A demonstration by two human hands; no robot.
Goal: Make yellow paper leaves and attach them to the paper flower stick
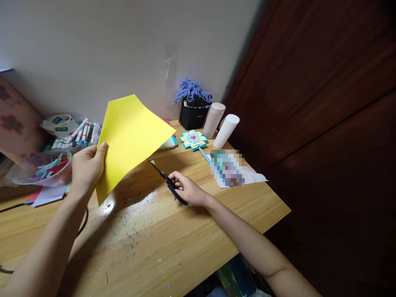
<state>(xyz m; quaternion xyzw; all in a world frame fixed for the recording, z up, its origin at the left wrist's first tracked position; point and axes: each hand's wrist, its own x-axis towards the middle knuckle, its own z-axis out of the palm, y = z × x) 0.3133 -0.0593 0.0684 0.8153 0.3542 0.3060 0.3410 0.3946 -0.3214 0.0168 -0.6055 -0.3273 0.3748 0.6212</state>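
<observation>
A sheet of yellow paper (130,138) is held up over the table, its outline angular with one corner pointing right. My left hand (88,167) pinches its left edge, thumb in front and fingers behind. Black-handled scissors (175,190) are gripped in my right hand (188,189), fingers through the handles. Their blades point up and left, and the tip lies at the paper's lower right edge; whether it touches the paper I cannot tell.
Left of the paper are a clear bowl of paper scraps (46,171) and several markers (82,134). Behind stand a black pen case (193,116) topped with blue yarn (193,90), and two cylinders, one pinkish (213,121), one white (227,131). A layered paper flower (193,140) lies near a printed sheet (255,177).
</observation>
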